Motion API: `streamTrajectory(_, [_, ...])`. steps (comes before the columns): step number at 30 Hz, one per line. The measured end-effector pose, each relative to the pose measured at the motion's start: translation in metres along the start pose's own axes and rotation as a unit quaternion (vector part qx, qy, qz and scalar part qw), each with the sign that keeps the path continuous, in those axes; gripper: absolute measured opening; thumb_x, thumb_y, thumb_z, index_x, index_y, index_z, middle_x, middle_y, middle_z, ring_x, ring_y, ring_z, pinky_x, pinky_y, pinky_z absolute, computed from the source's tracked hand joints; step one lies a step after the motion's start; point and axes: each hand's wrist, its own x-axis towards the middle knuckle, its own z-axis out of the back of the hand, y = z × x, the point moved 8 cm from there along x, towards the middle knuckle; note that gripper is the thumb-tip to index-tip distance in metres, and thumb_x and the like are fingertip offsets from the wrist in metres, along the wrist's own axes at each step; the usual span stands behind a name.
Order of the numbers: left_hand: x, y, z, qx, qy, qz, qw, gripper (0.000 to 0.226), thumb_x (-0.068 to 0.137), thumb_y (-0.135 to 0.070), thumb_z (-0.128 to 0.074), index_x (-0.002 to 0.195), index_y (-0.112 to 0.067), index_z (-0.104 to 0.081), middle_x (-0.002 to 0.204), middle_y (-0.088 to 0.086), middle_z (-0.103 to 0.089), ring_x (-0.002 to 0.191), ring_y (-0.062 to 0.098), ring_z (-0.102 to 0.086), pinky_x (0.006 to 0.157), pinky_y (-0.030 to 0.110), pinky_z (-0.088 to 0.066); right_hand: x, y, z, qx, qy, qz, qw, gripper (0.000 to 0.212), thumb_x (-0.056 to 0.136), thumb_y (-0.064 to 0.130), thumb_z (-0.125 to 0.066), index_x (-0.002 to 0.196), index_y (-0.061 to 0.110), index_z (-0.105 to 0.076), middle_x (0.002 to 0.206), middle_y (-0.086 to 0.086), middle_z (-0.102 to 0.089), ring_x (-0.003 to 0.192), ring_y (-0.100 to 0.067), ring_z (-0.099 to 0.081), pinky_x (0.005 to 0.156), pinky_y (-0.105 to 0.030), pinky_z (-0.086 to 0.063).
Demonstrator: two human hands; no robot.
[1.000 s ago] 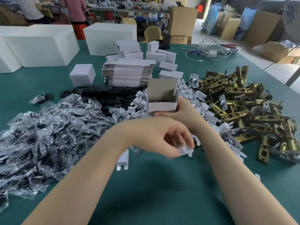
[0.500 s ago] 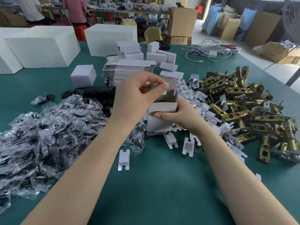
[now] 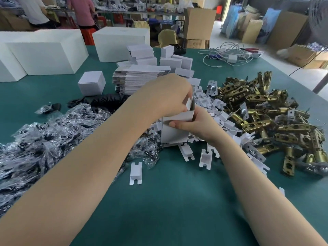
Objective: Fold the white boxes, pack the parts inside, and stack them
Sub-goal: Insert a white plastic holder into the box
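I hold a small white box [image 3: 174, 130] upright near the middle of the green desk [image 3: 177, 210], its open top facing up. My right hand [image 3: 197, 125] grips it from the right side, thumb curled across the near face and the other fingers wrapped behind. My left hand [image 3: 168, 96] is above the open top, fingers curled down and pinching a small white cardboard insert [image 3: 188, 103] at the box's mouth; how far the insert sits inside I cannot tell.

The box stands at the near edge of a heap of white inserts [image 3: 209, 107]. Three loose inserts [image 3: 136, 173] lie flat on the desk just nearer to me. Toward the right edge is a pile of brass latch parts [image 3: 276, 119], some already fitted with white pieces. Toward the left edge lies a big heap of clear plastic bags with dark parts [image 3: 53, 139], touching the box's heap at its right end.

Behind my hands sits a stack of flat unfolded white boxes [image 3: 140, 77], with one folded, closed white box [image 3: 92, 82] just to its left and several more folded ones [image 3: 170, 59] behind it. Large white cartons [image 3: 46, 50] line the far left corner, and a tangle of white cables [image 3: 229, 54] lies near the far right edge.
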Motion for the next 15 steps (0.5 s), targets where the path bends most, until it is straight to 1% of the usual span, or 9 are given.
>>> streamTrajectory(2, [0.002, 0.0, 0.0, -0.006, -0.008, -0.008, 1.0, 0.033, 0.091, -0.026, -0.066, 0.123, -0.026, -0.06, 0.122, -0.006, -0.063, 0.102, 0.014, -0.057, 0.078, 0.028, -0.041, 0.0, -0.001, 0.001, -0.002, -0.005, -0.002, 1.0, 0.036, 0.076, 0.023, -0.085, 0.107, 0.018, -0.068, 0.101, 0.003, -0.076, 0.097, -0.016, -0.07, 0.085, -0.037, -0.056])
streamTrajectory(4, [0.002, 0.002, 0.002, -0.013, -0.029, -0.008, 0.999, 0.027, 0.089, -0.03, -0.068, 0.114, -0.027, -0.059, 0.109, -0.008, -0.062, 0.093, 0.012, -0.053, 0.073, 0.028, -0.037, 0.0, -0.001, 0.001, -0.002, -0.006, -0.001, 1.0, 0.035, 0.076, 0.025, -0.085, 0.106, 0.02, -0.069, 0.098, 0.007, -0.076, 0.093, -0.01, -0.07, 0.074, -0.025, -0.056])
streamTrajectory(5, [0.002, 0.003, 0.002, -0.011, -0.038, -0.006, 0.999, 0.024, 0.088, -0.033, -0.068, 0.11, -0.027, -0.06, 0.102, -0.009, -0.06, 0.091, 0.012, -0.052, 0.071, 0.028, -0.036, 0.0, -0.001, 0.002, -0.001, -0.007, -0.001, 1.0, 0.035, 0.076, 0.024, -0.085, 0.107, 0.019, -0.068, 0.098, 0.007, -0.075, 0.093, -0.008, -0.07, 0.073, -0.022, -0.054])
streamTrajectory(6, [0.001, 0.005, 0.002, -0.005, -0.043, -0.003, 0.999, 0.022, 0.089, -0.035, -0.067, 0.108, -0.027, -0.062, 0.098, -0.008, -0.058, 0.09, 0.014, -0.053, 0.07, 0.028, -0.036, 0.0, -0.001, 0.002, -0.001, -0.009, -0.002, 1.0, 0.037, 0.076, 0.024, -0.085, 0.109, 0.018, -0.067, 0.1, 0.005, -0.075, 0.095, -0.009, -0.069, 0.077, -0.024, -0.054])
streamTrajectory(7, [0.001, 0.007, 0.002, 0.0, -0.046, 0.0, 0.999, 0.021, 0.089, -0.036, -0.067, 0.107, -0.026, -0.064, 0.097, -0.007, -0.058, 0.092, 0.015, -0.055, 0.07, 0.029, -0.036, 0.0, -0.001, 0.003, -0.004, -0.013, -0.002, 1.0, 0.039, 0.076, 0.023, -0.085, 0.11, 0.016, -0.066, 0.103, 0.001, -0.075, 0.098, -0.013, -0.069, 0.083, -0.03, -0.056])
streamTrajectory(9, [0.002, 0.008, 0.002, 0.006, -0.047, 0.003, 0.999, 0.021, 0.09, -0.036, -0.066, 0.108, -0.025, -0.068, 0.102, -0.002, -0.064, 0.097, 0.019, -0.058, 0.072, 0.029, -0.037, 0.0, 0.0, 0.002, -0.012, -0.014, 0.002, 1.0, 0.045, 0.074, 0.026, -0.086, 0.112, 0.014, -0.065, 0.107, -0.005, -0.073, 0.102, -0.021, -0.068, 0.094, -0.044, -0.054])
streamTrajectory(10, [0.003, 0.007, 0.001, 0.01, -0.044, 0.002, 0.999, 0.023, 0.09, -0.035, -0.065, 0.109, -0.023, -0.069, 0.107, 0.0, -0.066, 0.099, 0.02, -0.059, 0.073, 0.029, -0.038, 0.0, 0.0, 0.001, -0.012, -0.014, 0.003, 1.0, 0.05, 0.071, 0.031, -0.086, 0.112, 0.014, -0.064, 0.107, -0.007, -0.072, 0.103, -0.022, -0.067, 0.096, -0.048, -0.052])
streamTrajectory(13, [0.005, 0.0, -0.004, 0.04, -0.021, -0.011, 0.999, 0.027, 0.095, -0.034, -0.059, 0.114, -0.02, -0.071, 0.107, 0.005, -0.068, 0.094, 0.022, -0.059, 0.065, 0.027, -0.035, -0.002, 0.002, 0.0, -0.008, -0.015, 0.008, 1.0, 0.056, 0.063, 0.041, -0.084, 0.111, 0.019, -0.064, 0.108, -0.004, -0.072, 0.104, -0.022, -0.067, 0.097, -0.051, -0.051])
streamTrajectory(15, [0.006, -0.004, -0.007, 0.06, -0.018, -0.02, 0.998, 0.026, 0.097, -0.033, -0.056, 0.116, -0.02, -0.069, 0.104, 0.005, -0.067, 0.09, 0.022, -0.058, 0.063, 0.028, -0.036, -0.002, 0.003, 0.0, 0.003, -0.01, 0.012, 1.0, 0.051, 0.067, 0.035, -0.086, 0.111, 0.022, -0.065, 0.108, 0.001, -0.073, 0.106, -0.018, -0.067, 0.098, -0.05, -0.05])
